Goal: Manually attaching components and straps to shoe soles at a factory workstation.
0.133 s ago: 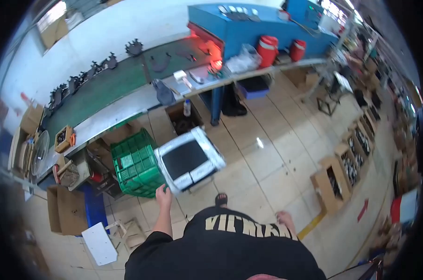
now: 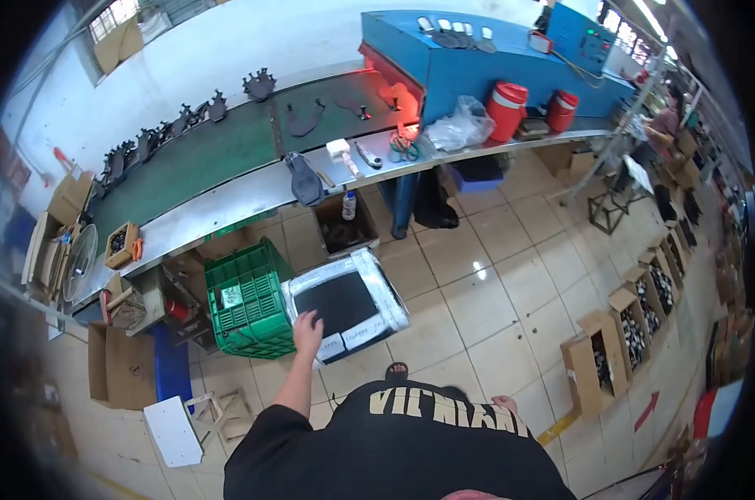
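Note:
My left hand (image 2: 308,331) reaches forward with its fingers apart, holding nothing. It is at the near left edge of a box wrapped in white plastic (image 2: 391,312) with a dark panel (image 2: 340,302) on top; whether it touches the box I cannot tell. Close by on the left stands a green plastic crate (image 2: 248,304). At my right side hangs my right hand (image 2: 506,403), partly hidden by my black shirt. Its visible fingers look loosely open, with nothing seen in them.
Ahead runs a green conveyor belt (image 2: 198,142) with dark shoe parts and a metal ledge, leading to a blue machine (image 2: 394,42). Two red jugs (image 2: 507,112) stand by it. Open cardboard boxes (image 2: 590,371) line the right floor. A white-topped stool (image 2: 173,432) is at left.
My left hand has moved forward and right, from beside the crate to the wrapped box's edge. Less of my right hand shows beside my shirt. The whole view has shifted slightly.

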{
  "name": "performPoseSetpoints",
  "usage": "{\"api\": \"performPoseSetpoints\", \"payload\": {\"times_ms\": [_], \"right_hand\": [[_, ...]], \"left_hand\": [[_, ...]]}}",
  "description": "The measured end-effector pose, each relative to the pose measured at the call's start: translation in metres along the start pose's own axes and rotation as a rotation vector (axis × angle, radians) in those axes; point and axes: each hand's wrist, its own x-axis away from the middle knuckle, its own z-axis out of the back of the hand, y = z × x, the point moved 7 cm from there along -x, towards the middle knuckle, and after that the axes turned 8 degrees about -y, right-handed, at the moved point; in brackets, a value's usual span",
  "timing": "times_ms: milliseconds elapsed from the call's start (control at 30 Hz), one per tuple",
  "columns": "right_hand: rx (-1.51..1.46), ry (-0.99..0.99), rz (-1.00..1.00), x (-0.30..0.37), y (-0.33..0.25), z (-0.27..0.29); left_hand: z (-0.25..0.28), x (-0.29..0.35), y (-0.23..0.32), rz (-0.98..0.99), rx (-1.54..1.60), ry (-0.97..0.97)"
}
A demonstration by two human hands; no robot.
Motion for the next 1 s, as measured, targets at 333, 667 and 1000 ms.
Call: {"api": "performPoseSetpoints", "payload": {"times_ms": [333,667,1000], "right_hand": [[0.229,-0.029,0.002,-0.123,-0.131,0.194],[0.395,0.024,-0.054,-0.347,-0.309,0.319],[0.166,-0.471,0.465,-0.337,-0.699,0.243]], "left_hand": [[-0.143,-0.154,0.075,0.279,-0.087,-0.262],[-0.232,-0.192,0.103,0.672,-0.470,-0.591],[-0.269,-0.203,0.095,0.577,-0.411,-1.132]]}}
